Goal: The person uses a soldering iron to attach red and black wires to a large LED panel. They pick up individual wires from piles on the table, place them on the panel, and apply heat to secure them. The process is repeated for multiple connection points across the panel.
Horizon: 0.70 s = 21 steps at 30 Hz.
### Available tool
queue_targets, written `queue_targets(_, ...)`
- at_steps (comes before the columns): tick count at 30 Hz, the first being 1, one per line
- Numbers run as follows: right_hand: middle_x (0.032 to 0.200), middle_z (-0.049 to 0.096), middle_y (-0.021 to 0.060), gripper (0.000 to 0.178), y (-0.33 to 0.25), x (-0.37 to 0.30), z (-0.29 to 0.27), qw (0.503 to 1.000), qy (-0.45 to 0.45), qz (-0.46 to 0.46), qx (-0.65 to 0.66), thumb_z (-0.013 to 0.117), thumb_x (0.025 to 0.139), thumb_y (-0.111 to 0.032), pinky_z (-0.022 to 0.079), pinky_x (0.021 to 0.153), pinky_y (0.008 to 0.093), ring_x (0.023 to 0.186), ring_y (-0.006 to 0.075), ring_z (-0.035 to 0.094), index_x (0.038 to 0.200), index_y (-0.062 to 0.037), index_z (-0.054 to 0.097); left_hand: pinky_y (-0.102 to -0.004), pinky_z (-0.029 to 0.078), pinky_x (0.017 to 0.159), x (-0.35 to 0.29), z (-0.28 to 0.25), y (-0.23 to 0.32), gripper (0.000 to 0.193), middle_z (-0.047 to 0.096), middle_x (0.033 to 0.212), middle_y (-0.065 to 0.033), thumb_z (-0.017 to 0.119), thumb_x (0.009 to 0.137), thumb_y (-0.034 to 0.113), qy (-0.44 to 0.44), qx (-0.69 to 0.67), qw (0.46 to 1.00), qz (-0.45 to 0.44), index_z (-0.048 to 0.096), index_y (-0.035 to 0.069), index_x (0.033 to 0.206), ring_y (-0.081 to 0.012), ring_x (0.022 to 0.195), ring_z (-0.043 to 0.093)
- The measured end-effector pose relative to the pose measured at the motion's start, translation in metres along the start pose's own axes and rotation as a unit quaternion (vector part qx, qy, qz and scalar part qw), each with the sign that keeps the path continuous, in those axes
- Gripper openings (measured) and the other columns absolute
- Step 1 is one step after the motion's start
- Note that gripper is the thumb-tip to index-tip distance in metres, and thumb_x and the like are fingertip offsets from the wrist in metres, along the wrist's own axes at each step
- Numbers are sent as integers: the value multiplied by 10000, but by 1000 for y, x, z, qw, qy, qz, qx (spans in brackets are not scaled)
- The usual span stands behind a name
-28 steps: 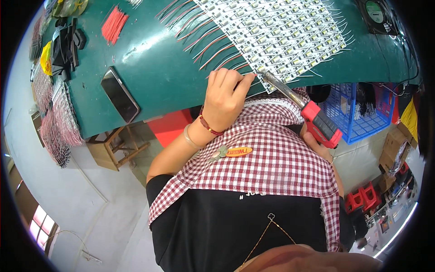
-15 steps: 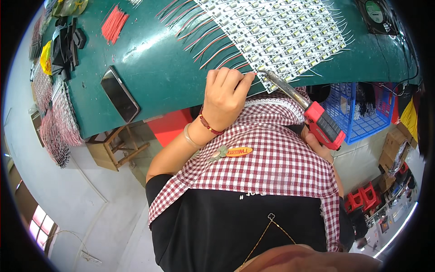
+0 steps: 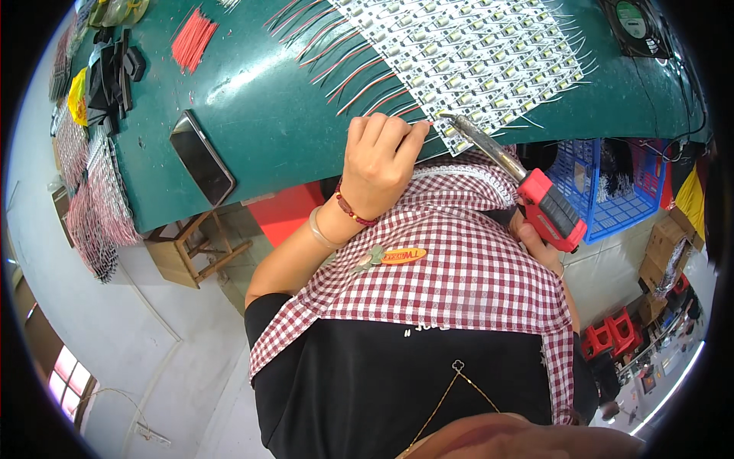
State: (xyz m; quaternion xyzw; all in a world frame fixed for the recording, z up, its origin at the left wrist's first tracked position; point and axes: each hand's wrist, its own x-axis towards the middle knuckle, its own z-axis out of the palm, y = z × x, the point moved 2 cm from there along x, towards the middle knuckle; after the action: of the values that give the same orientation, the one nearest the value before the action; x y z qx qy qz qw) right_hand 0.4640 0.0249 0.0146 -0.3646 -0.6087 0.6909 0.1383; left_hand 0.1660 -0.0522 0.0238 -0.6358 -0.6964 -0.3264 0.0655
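My left hand (image 3: 380, 164) is closed in a pinch on a thin red wire (image 3: 430, 123) at the near corner of the LED circuit board panel (image 3: 489, 57). Partly hidden behind the handle, my right hand (image 3: 533, 241) grips a soldering iron (image 3: 544, 205) with a red and black body. The iron's long metal barrel slants up to the left, its tip over the panel's near edge beside the pinched wire. Whether the tip touches the board cannot be made out. Red and white wires (image 3: 359, 73) stick out along the panel's left side.
A green table (image 3: 267, 138) carries a phone (image 3: 202, 158), a bundle of red wires (image 3: 194, 41), black pieces (image 3: 111, 76) and a small fan (image 3: 633, 23). Wire bundles (image 3: 95, 206) hang over its left edge. A blue basket (image 3: 604, 191) stands below, at the right.
The soldering iron has shifted slightly: its tip is a little farther up the panel and its handle a little higher and to the right. My left hand stays nearly still.
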Motion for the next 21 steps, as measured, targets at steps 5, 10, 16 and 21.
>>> queue_targets(5, 873, 628, 30, 200, -1, -4, 3, 1000, 3, 5, 24, 621, 908, -94, 463, 736, 291, 796, 120, 579, 1081, 7, 620, -311, 351, 659, 6, 0, -3, 212, 528, 709, 31, 694, 684, 12, 9, 33, 999, 25, 704, 95, 879, -132, 666, 533)
queue_targets(10, 831, 619, 21, 151, -2, -2, 3, 999, -8, -9, 53, 634, 902, -104, 447, 685, 284, 747, 115, 569, 1010, 0, 617, -308, 338, 677, 9, -5, 0, 211, 538, 707, 40, 688, 676, 26, 24, 53, 998, 37, 704, 99, 873, -124, 665, 541)
queue_targets(16, 780, 621, 47, 124, -6, -7, 4, 1000, 16, 9, 21, 658, 842, -108, 451, 625, 295, 674, 138, 576, 899, -1, 633, -310, 345, 673, -2, -4, 6, 300, 536, 717, 30, 673, 627, 24, 7, -2, 999, 54, 704, 73, 922, -128, 659, 529)
queue_targets(21, 763, 621, 78, 154, 2, -9, 1, 997, 25, 42, -57, 687, 727, -100, 460, 591, 318, 642, 198, 598, 841, -7, 640, -315, 356, 667, -4, 1, 3, 287, 523, 716, 23, 667, 647, 7, -8, -14, 999, 46, 699, 62, 927, -142, 651, 521)
